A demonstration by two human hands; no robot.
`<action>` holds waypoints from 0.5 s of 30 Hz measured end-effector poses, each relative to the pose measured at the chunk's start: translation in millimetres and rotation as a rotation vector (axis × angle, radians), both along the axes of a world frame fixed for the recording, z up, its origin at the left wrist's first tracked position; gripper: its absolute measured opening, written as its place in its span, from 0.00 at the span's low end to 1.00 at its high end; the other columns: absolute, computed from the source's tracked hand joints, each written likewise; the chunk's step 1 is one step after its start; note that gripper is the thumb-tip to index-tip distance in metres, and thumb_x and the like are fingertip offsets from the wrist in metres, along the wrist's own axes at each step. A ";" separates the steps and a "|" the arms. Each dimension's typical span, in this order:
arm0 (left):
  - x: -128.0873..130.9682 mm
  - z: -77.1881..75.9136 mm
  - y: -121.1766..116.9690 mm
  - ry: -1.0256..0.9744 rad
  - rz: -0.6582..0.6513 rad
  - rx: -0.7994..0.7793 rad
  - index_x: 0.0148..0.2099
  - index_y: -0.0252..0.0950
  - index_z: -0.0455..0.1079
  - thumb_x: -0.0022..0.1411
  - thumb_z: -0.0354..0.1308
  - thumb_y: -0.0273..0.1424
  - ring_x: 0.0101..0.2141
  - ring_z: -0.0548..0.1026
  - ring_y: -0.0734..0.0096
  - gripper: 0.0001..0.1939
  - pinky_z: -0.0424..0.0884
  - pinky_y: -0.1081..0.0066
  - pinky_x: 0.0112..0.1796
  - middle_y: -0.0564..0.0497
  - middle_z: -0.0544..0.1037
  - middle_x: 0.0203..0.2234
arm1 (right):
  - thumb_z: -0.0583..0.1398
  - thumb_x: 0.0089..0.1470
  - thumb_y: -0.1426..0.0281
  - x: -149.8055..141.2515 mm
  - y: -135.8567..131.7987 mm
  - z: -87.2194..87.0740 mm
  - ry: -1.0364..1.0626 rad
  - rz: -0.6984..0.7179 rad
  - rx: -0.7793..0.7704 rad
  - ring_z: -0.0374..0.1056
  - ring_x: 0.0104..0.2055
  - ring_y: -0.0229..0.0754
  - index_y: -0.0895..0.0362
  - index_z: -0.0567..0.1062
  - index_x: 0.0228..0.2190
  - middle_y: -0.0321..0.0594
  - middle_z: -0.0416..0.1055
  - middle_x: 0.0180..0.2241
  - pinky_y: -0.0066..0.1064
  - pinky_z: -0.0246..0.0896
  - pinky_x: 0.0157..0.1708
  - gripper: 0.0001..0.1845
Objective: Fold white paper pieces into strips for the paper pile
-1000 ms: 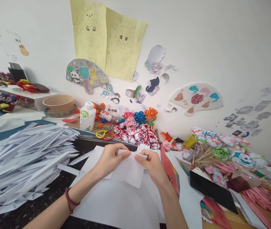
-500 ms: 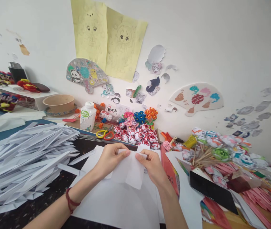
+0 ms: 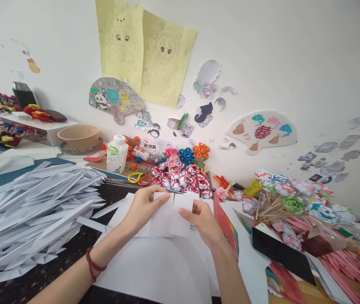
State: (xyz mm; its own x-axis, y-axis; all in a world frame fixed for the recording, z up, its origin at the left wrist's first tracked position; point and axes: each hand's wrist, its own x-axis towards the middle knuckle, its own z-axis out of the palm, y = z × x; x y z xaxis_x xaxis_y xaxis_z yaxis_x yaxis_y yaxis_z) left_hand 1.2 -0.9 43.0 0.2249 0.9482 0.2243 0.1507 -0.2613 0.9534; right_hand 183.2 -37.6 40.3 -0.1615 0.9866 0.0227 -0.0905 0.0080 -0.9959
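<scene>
My left hand [image 3: 144, 207] pinches a small piece of white paper [image 3: 161, 219] between thumb and fingers. My right hand [image 3: 204, 220] grips the right part of white paper [image 3: 182, 227] with its thumb in front and fingers behind. A narrow gap runs down from the top edge between the two parts; whether they are joined lower down I cannot tell. Both hands are above large white sheets [image 3: 154, 266] lying on a dark speckled tabletop [image 3: 72, 253].
A heap of folded white paper strips [image 3: 40, 215] lies at left. Beyond the hands are scissors [image 3: 139, 177], a white bottle [image 3: 117, 154] and red-and-white paper flowers [image 3: 182, 179]. A black phone [image 3: 283, 254], sticks and more paper flowers [image 3: 293, 202] are at right.
The paper has been raised and flattened, its lower corner no longer hanging down. My left hand rose slightly, my right thumb slid down the paper, and a gap now shows at the top.
</scene>
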 end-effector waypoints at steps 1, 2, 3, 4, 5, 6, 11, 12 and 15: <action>0.6 -0.1 -0.1 -0.044 -0.002 -0.034 0.35 0.32 0.71 0.54 0.56 0.44 0.21 0.67 0.75 0.18 0.59 0.78 0.20 0.52 0.73 0.23 | 0.66 0.42 0.60 -0.6 0.2 -0.6 0.008 0.011 -0.004 0.71 0.33 0.45 0.58 0.76 0.37 0.43 0.75 0.33 0.38 0.65 0.37 0.20; 1.3 0.0 -0.5 -0.095 -0.019 -0.070 0.37 0.33 0.71 0.54 0.57 0.44 0.22 0.68 0.74 0.18 0.61 0.78 0.20 0.52 0.74 0.25 | 0.65 0.44 0.61 -1.0 0.7 -1.7 0.017 0.005 -0.002 0.71 0.33 0.46 0.58 0.76 0.37 0.44 0.76 0.33 0.39 0.65 0.37 0.19; 2.0 0.2 -1.0 -0.142 -0.048 -0.107 0.39 0.33 0.70 0.53 0.58 0.43 0.23 0.69 0.74 0.19 0.62 0.77 0.21 0.51 0.75 0.26 | 0.65 0.44 0.61 -1.2 1.3 -3.1 0.028 -0.017 0.005 0.71 0.33 0.46 0.58 0.77 0.36 0.44 0.76 0.33 0.39 0.65 0.37 0.18; 2.7 0.1 -1.5 -0.174 -0.084 -0.141 0.40 0.33 0.70 0.53 0.58 0.43 0.24 0.71 0.72 0.19 0.64 0.76 0.23 0.50 0.76 0.28 | 0.65 0.45 0.62 -1.3 1.9 -4.6 0.039 -0.046 0.017 0.71 0.33 0.46 0.58 0.77 0.36 0.44 0.76 0.33 0.39 0.65 0.36 0.17; 3.4 -0.4 -1.8 -0.185 -0.120 -0.168 0.40 0.32 0.70 0.53 0.58 0.43 0.25 0.71 0.71 0.20 0.65 0.76 0.23 0.49 0.76 0.29 | 0.65 0.45 0.63 -1.4 2.5 -6.0 0.047 -0.071 0.028 0.71 0.33 0.46 0.58 0.77 0.37 0.44 0.76 0.34 0.38 0.66 0.36 0.16; 4.0 -1.4 -1.9 -0.174 -0.145 -0.182 0.39 0.31 0.71 0.53 0.58 0.43 0.26 0.72 0.70 0.20 0.66 0.75 0.23 0.48 0.76 0.28 | 0.64 0.46 0.63 -1.4 2.9 -7.3 0.054 -0.088 0.036 0.71 0.33 0.46 0.57 0.77 0.37 0.44 0.76 0.34 0.38 0.66 0.36 0.16; 4.9 -11.0 1.4 -0.042 -0.059 -0.083 0.30 0.29 0.70 0.54 0.55 0.46 0.24 0.70 0.69 0.21 0.62 0.76 0.21 0.50 0.74 0.22 | 0.62 0.48 0.63 -2.1 3.7 -9.5 0.056 -0.109 0.045 0.71 0.36 0.46 0.57 0.75 0.40 0.44 0.75 0.38 0.37 0.66 0.36 0.17; 4.6 -12.4 2.2 -0.024 -0.031 -0.057 0.28 0.29 0.70 0.54 0.55 0.46 0.23 0.69 0.70 0.21 0.61 0.77 0.20 0.50 0.73 0.21 | 0.62 0.49 0.63 -2.3 3.9 -9.6 0.052 -0.119 0.049 0.71 0.36 0.46 0.56 0.75 0.41 0.43 0.75 0.38 0.36 0.65 0.36 0.17; 2.9 -12.5 4.1 0.006 0.015 -0.020 0.25 0.29 0.68 0.53 0.56 0.45 0.21 0.67 0.73 0.21 0.58 0.78 0.19 0.52 0.71 0.18 | 0.61 0.49 0.62 -2.1 5.0 -10.6 0.042 -0.134 0.052 0.71 0.36 0.46 0.56 0.75 0.39 0.43 0.75 0.37 0.34 0.65 0.35 0.16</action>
